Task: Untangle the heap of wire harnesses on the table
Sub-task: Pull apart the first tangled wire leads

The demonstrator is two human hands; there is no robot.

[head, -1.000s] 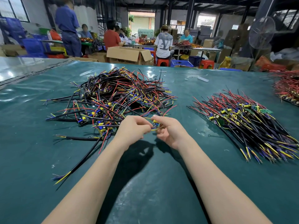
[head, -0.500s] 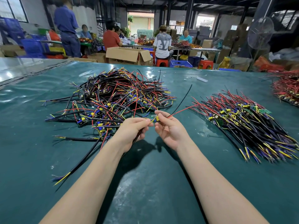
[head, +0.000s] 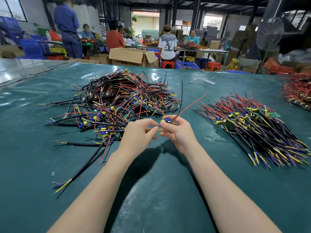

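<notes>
Over the green table (head: 151, 190), the right hand (head: 176, 132) pinches one wire harness (head: 164, 121) by its small board, and the left hand (head: 139, 132) pinches its short leads, probably to comb them straight. It hangs just in front of the tangled heap (head: 117, 101) — sorted harnesses (head: 252, 123) lie to the right. Curled fingers hide the leads' ends.

Harness (head: 164, 121) partly hidden by hands (head: 178, 133).

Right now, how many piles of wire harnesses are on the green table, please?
3: the tangled heap ahead left, an aligned pile at right, a reddish pile cut off at the far right edge. More may be unseen.
</notes>
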